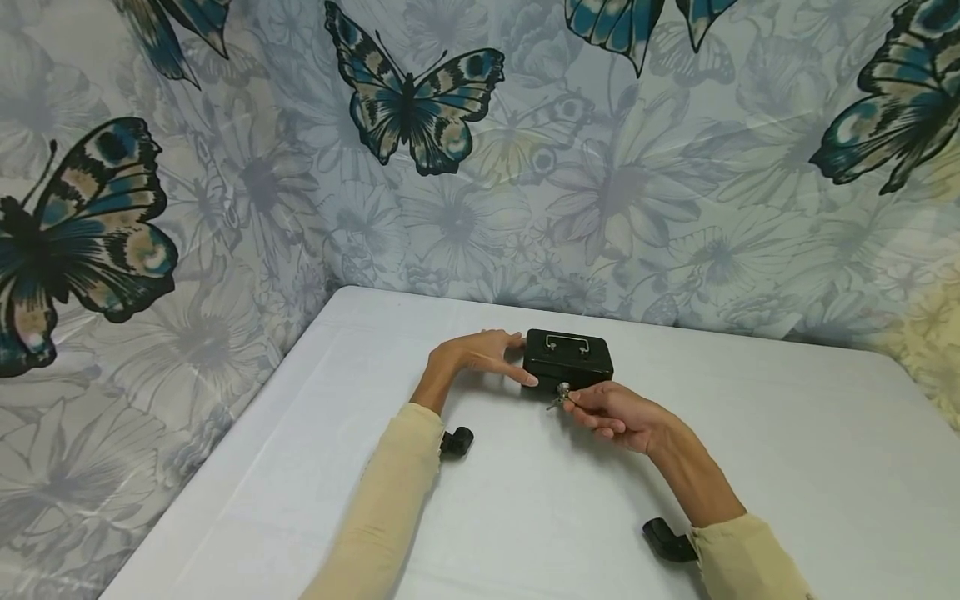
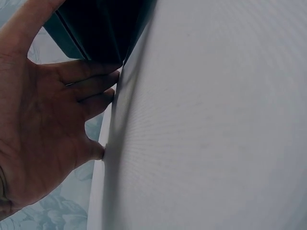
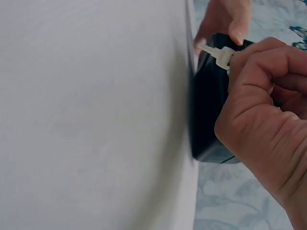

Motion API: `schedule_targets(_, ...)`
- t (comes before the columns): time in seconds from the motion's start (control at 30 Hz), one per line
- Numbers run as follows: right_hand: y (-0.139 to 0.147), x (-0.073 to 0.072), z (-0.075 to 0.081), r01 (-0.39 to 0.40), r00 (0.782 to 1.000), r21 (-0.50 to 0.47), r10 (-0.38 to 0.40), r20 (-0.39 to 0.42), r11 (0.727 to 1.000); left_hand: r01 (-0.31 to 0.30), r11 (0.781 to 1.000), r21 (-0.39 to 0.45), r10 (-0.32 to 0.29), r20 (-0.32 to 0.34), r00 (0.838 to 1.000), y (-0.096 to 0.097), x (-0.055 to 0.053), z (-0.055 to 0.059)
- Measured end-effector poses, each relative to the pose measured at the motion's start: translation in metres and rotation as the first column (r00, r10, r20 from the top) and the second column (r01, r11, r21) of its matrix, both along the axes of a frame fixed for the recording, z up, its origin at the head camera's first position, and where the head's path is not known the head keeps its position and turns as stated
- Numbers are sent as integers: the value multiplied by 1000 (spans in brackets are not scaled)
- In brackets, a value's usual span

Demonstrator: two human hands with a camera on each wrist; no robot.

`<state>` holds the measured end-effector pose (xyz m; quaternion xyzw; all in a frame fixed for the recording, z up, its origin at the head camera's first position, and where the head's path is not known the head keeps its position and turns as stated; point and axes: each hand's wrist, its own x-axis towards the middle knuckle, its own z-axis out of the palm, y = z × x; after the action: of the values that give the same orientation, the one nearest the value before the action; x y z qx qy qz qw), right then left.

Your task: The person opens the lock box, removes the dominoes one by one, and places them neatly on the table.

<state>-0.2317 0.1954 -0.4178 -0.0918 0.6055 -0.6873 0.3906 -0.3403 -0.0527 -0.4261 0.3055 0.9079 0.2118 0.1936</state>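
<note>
A small black cash box (image 1: 562,364) with a wire handle (image 1: 567,340) on its lid stands on the white table. My left hand (image 1: 483,352) is at the box's left side, thumb near the front left corner; the left wrist view shows its fingers spread, fingertips by the table surface beside the box (image 2: 103,28). In front of the box my right hand (image 1: 617,412) pinches a key between thumb and fingers, close to the lock. Another key (image 3: 223,58) hangs loose there, seen in the right wrist view. The pinched key's blade is hidden behind my fingers.
White cloth (image 1: 300,492) covers the table, whose back edge runs along a butterfly-print fabric wall (image 1: 457,225). Black wrist devices (image 1: 459,442) stick out from both beige sleeves (image 1: 375,508). A second print panel (image 1: 210,350) borders the table's left edge.
</note>
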Motion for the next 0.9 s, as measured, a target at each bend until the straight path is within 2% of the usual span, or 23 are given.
schedule_targets(0.13, -1, 1, -3, -13, 1000, 19, 13, -12, 1000, -5, 1000, -17, 5, -4, 1000, 0, 0, -1)
schedule_targets(0.37, 0, 5, -2, 3, 997, 166, 9, -70, 986, -22, 998, -62, 20, -44, 999, 2, 2, 0)
schedule_targets(0.67, -3, 12, 0, -9, 992, 271, 42, -116, 963, 18, 996, -90, -27, -102, 994, 8, 6, 5)
schedule_targets(0.9, -7, 17, -4, 17, 990, 327, 30, -139, 945, 39, 993, -114, -50, -90, 995, 8, 7, 4)
